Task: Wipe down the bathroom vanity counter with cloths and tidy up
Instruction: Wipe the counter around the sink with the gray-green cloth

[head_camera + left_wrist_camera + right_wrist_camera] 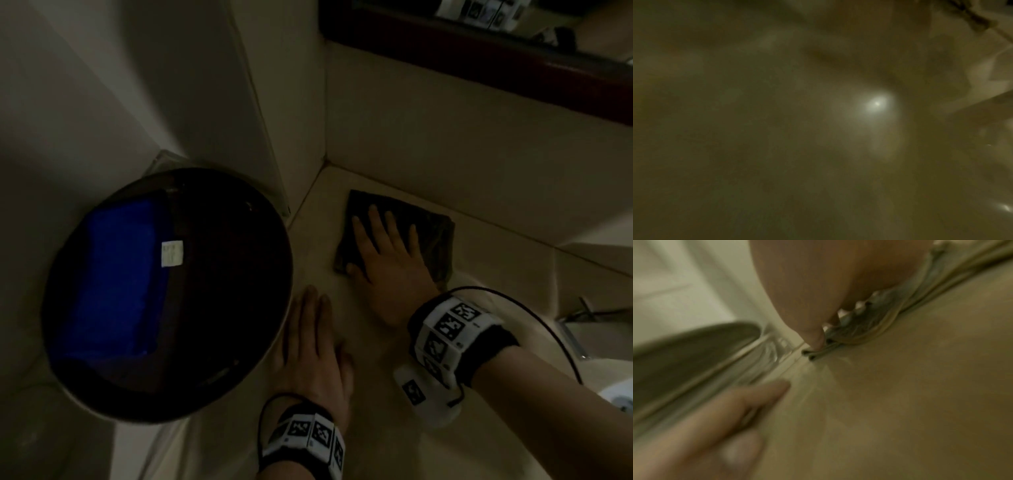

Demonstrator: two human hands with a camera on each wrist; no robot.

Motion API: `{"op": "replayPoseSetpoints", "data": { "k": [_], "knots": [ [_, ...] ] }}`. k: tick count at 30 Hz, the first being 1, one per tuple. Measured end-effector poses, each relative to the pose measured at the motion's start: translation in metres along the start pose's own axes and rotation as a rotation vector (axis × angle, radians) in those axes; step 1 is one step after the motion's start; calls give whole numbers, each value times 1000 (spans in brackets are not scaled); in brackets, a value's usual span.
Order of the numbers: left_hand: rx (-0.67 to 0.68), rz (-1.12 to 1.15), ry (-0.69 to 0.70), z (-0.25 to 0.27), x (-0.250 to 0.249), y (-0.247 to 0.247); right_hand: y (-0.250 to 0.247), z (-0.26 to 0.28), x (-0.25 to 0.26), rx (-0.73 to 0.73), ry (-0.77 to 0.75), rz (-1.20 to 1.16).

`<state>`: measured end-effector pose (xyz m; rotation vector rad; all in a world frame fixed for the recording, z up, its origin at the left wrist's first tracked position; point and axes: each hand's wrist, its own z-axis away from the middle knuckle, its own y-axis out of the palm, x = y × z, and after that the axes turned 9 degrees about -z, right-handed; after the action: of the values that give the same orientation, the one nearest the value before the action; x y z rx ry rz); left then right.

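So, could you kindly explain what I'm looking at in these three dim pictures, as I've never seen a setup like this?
There is no machine here: a person is cleaning a bathroom counter with bare hands, wearing a camera on the head and one on each wrist, on bands with black-and-white markers.

The head view looks down. The right hand lies flat, fingers spread, pressing a dark folded cloth near the counter's corner. The left hand rests flat on the bare counter, holding nothing. Beside it is a dark round bin with a blue cloth inside.

The left wrist view is only a murky blur with a light glare, too dim to read. The right wrist view, also blurred, looks along that hand at its fingers on the cloth's edge.
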<state>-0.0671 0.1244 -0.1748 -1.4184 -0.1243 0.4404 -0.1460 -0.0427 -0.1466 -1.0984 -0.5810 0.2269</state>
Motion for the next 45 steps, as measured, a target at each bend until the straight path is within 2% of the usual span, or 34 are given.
{"op": "replayPoseSetpoints", "data": {
  "k": [11,24,30,35,45],
  "knots": [
    [-4,-22,-16,0,2,5,5,-37,22,-61,49,-20],
    [9,-59,-23,3,0,6,-6,-74,36,-17,22,-7],
    [-8,-72,-19,3,-1,6,3,-67,29,-78,-36,7],
    [-16,-68,-41,1,1,8,16,-36,21,-116,-93,21],
    [-53,-61,-42,0,1,14,23,-14,15,-87,-66,-20]
  ]
}}
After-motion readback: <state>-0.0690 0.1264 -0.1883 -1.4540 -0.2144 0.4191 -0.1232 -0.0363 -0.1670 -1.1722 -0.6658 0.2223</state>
